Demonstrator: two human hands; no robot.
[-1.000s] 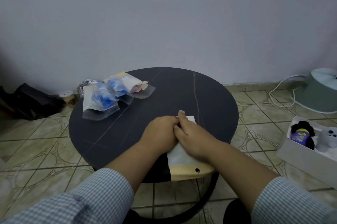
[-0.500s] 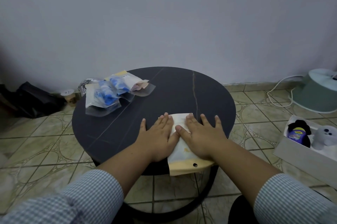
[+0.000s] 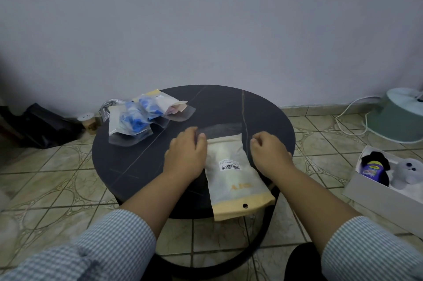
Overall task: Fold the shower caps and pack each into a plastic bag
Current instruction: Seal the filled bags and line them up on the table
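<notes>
A frosted plastic bag (image 3: 233, 166) with a barcode label and a tan header strip lies flat on the round black table (image 3: 128, 157), its header end overhanging the near edge and its clear flap extending away from the person. The bag sits between the two hands. The left hand (image 3: 186, 154) rests at the bag's left edge, fingers curled, with the fingertips pinching the left corner of the clear flap. The right hand (image 3: 269, 153) is at the bag's right edge, fingers curled; whether it grips the flap cannot be told. Packed bags with blue contents (image 3: 135, 118) lie at the table's far left.
</notes>
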